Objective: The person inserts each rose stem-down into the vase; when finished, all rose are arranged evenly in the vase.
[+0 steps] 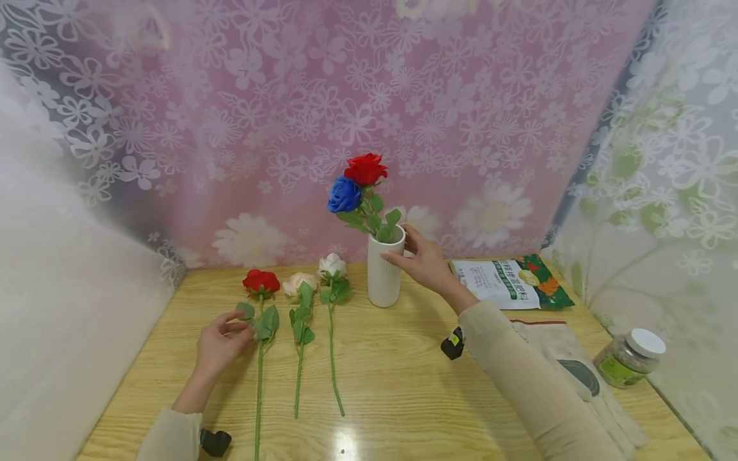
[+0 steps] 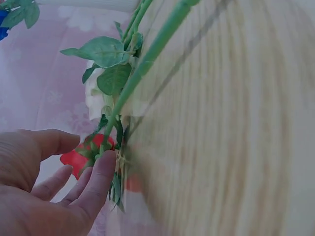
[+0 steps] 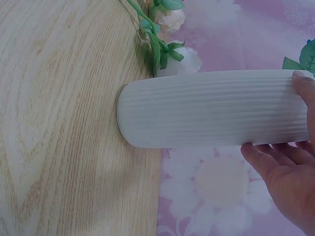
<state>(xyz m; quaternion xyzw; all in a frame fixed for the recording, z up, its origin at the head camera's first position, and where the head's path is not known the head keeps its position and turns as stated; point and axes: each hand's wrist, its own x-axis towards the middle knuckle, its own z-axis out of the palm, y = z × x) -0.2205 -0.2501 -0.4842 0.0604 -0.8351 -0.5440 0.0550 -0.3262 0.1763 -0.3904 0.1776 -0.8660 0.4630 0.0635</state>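
My right sleeve (image 1: 539, 384) is closest, lower right. My right hand (image 1: 425, 261) holds the white vase (image 1: 383, 278), middle, near its top; it looks hard, maybe breakable. My left hand (image 1: 221, 344), fingers loosely apart, is by the red rose (image 1: 261, 282), left. It looks light; its stem (image 1: 259, 378) seems best to pinch.

Vase (image 1: 383, 276) matt, finely ribbed; tabletop (image 1: 398, 378) glossy wood-grain.

Head view: brightly, evenly lit; small glare spot (image 1: 344, 442) reflected in tabletop (image 1: 392, 371) nr bottom edge; soft shadow cast beside R sleeve (image 1: 530, 378); edges stretched by wide lens. L wrist view: dimmer, hazy; tabletop grain blurred, thin shadow thrown by stem (image 2: 148, 61). R wrist view: greyish, grain sharper; soft shadow cast nr vase (image 3: 206, 110).
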